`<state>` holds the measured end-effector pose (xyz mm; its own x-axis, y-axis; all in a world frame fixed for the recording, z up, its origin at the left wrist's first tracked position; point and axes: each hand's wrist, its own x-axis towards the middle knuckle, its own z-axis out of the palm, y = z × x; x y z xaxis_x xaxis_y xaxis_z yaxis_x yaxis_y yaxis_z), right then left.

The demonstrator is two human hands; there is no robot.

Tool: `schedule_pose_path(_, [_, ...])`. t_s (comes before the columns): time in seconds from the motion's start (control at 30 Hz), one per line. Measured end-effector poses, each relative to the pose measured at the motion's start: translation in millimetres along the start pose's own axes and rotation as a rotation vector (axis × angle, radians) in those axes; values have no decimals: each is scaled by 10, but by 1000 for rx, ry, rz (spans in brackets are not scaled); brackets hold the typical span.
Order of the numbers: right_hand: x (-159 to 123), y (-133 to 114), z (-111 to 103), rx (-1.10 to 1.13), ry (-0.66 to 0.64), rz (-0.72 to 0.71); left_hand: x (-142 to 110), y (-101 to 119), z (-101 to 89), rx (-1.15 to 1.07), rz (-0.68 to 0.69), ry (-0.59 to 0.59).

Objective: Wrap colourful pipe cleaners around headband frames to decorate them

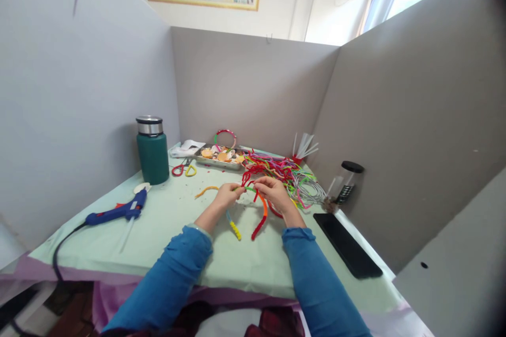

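Between my hands is a headband [264,209] wrapped in coloured pipe cleaner: yellow and light blue at one end, green on top, orange and red at the other. My left hand [229,195] pinches the band at its green part. The fingers of my right hand [274,189] are closed at the top beside it, on a red pipe cleaner [252,183]; the exact grip is partly hidden. Just behind lies a heap of loose pipe cleaners [272,166]. A yellow-orange pipe cleaner [206,190] lies left of my left hand.
On the left are a blue glue gun [118,212] with its cord, a green thermos [152,152] and scissors [184,169]. A metal tray [221,164] of small pieces and a finished-looking hoop [225,131] stand behind. A black phone-like slab [347,245] and a lidded jar [348,181] are right.
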<state>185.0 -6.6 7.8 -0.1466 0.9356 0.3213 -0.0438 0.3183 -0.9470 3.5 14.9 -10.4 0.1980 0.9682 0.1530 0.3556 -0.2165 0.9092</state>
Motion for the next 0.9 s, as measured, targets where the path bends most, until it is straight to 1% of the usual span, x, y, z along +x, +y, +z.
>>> schedule_pose_path(0.23, [66,91,48,-94,163,-159,-46,31,32,-50,52,-90])
schedule_pose_path(0.4, [68,101,121,-151,244,-201,-50,23,53,-24,75,-111])
schedule_pose_path(0.57, [41,58,171,-208,262,-235,-39,27,65,31,81,-129])
schedule_pose_path(0.67, [26,31,187,-221,268,-245,-47,44,62,41,135,-127])
schedule_pose_path(0.77, [28,33,199,-222,266,-258,-53,39,56,61,189,-93])
schedule_pose_path(0.9, [39,64,212,-245,261,-271,-38,2,60,92,177,-38])
